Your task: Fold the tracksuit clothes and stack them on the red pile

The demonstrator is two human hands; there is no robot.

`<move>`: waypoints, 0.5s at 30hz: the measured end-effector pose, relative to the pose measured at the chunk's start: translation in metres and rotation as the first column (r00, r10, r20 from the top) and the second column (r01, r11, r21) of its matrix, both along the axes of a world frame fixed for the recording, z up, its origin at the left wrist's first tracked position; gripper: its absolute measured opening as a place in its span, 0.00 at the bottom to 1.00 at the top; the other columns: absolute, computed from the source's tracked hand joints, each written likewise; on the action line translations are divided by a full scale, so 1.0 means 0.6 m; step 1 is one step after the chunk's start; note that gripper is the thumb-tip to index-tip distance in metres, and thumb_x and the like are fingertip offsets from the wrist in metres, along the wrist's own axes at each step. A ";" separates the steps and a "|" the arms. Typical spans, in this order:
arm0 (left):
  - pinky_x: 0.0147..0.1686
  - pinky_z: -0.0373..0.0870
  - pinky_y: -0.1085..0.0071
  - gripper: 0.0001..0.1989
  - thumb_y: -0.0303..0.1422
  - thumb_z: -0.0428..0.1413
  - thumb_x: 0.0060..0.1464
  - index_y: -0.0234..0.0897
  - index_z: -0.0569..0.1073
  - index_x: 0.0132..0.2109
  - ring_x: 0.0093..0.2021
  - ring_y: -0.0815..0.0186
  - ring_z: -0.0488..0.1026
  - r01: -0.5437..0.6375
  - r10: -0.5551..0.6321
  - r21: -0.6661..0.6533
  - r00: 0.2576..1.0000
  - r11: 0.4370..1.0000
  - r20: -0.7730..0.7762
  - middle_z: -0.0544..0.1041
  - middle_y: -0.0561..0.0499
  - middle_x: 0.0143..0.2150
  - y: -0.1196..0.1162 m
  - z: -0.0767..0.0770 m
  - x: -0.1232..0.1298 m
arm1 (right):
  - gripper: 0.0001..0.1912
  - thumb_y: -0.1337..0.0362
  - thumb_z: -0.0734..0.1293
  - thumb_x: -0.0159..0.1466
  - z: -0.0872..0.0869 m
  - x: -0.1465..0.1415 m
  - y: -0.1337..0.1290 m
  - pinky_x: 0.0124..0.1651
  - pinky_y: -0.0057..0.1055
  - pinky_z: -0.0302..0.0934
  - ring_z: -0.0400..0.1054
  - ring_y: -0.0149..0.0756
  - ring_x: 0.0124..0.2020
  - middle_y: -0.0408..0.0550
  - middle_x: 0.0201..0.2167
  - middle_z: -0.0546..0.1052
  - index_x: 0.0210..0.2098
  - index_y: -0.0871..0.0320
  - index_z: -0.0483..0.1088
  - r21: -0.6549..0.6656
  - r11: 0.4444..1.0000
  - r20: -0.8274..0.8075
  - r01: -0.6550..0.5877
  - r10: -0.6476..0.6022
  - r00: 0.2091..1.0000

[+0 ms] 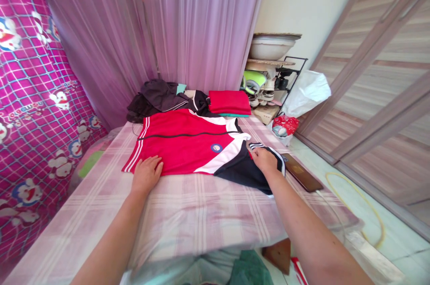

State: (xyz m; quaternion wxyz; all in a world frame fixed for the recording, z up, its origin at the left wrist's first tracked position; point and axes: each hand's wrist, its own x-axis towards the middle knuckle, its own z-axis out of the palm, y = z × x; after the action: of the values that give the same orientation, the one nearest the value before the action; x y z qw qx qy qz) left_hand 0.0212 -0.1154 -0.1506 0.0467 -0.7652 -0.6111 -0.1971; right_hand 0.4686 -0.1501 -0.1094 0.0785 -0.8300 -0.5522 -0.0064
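Red zip jacket with white chest panels and a dark near sleeve (174, 151) lies front up on the pink-and-white plaid cloth (181, 227), hem toward the left, collar toward the right. Body mostly flat, black zip (181, 135) running across, round blue-edged badge (217, 147) on the near half.

Left grip (147, 174): palm down, fingers extended over the near hem corner, not pinching. Right grip (265, 159): fingers curled down onto the dark sleeve, by the white-striped edge near the collar. Looks like a pinch, but fingertip contact is hidden; can't tell if closed or how much fabric is caught.

Step in hand, my read: squaring up the jacket, left side steadying the hem, right side working the sleeve. Body looks good; sleeve is the untidy part, bunched and bent at its outer end. Far sleeve: can't separate it from the dark clothes heap (156, 97) behind.

Next move calls for light pressure at the hem and a controlled sleeve adjustment, low over the cloth, without dragging the shoulder. Watch the brown phone (302, 173) just beside the sleeve, white cable (331, 206) attached; a wide sweep could snag it. Folded red fabric stack (230, 102) sits just beyond the collar end, so keep clear there too.
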 end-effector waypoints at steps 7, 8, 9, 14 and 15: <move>0.63 0.60 0.49 0.23 0.40 0.44 0.63 0.36 0.77 0.54 0.60 0.52 0.71 -0.007 0.006 -0.028 1.000 1.000 -0.013 0.76 0.42 0.58 -0.002 0.003 0.000 | 0.13 0.59 0.62 0.66 -0.005 -0.013 0.034 0.43 0.31 0.63 0.74 0.41 0.46 0.49 0.46 0.80 0.41 0.50 0.79 -0.051 0.994 0.023 -0.093 0.095 0.995; 0.63 0.60 0.49 0.23 0.39 0.44 0.63 0.36 0.77 0.54 0.59 0.52 0.71 -0.008 0.008 -0.029 1.000 1.000 -0.012 0.76 0.42 0.58 -0.002 0.003 0.000 | 0.13 0.59 0.62 0.66 -0.003 -0.012 0.037 0.43 0.32 0.64 0.74 0.42 0.46 0.50 0.46 0.80 0.40 0.51 0.79 -0.065 0.995 0.020 -0.077 0.079 0.997; 0.63 0.60 0.48 0.22 0.39 0.45 0.62 0.36 0.77 0.54 0.59 0.52 0.71 -0.010 0.010 -0.030 1.000 1.000 -0.011 0.76 0.42 0.58 -0.002 0.003 0.000 | 0.13 0.59 0.62 0.66 -0.002 -0.009 0.038 0.44 0.33 0.64 0.74 0.43 0.46 0.51 0.46 0.80 0.41 0.52 0.79 -0.077 0.995 0.023 -0.058 0.060 0.998; 0.63 0.60 0.48 0.22 0.38 0.45 0.62 0.36 0.77 0.54 0.59 0.52 0.72 -0.011 0.011 -0.017 1.000 1.000 -0.007 0.77 0.42 0.57 0.000 0.000 0.001 | 0.15 0.59 0.62 0.66 0.003 0.009 0.028 0.46 0.37 0.65 0.75 0.46 0.47 0.57 0.44 0.80 0.43 0.55 0.79 -0.108 0.992 0.074 0.058 -0.050 0.996; 0.63 0.60 0.48 0.22 0.39 0.45 0.62 0.37 0.77 0.54 0.59 0.52 0.72 -0.010 0.009 -0.012 1.000 1.000 -0.006 0.77 0.42 0.57 0.000 0.000 0.001 | 0.15 0.59 0.62 0.66 0.003 0.010 0.025 0.46 0.37 0.65 0.75 0.46 0.47 0.57 0.44 0.80 0.43 0.55 0.79 -0.111 0.992 0.071 0.064 -0.056 0.996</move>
State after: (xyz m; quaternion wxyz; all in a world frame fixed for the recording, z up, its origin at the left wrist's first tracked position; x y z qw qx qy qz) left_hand 0.0217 -0.1155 -0.1507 0.0446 -0.7631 -0.6158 -0.1910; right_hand 0.4744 -0.1350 -0.1073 0.0124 -0.8487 -0.5287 -0.0054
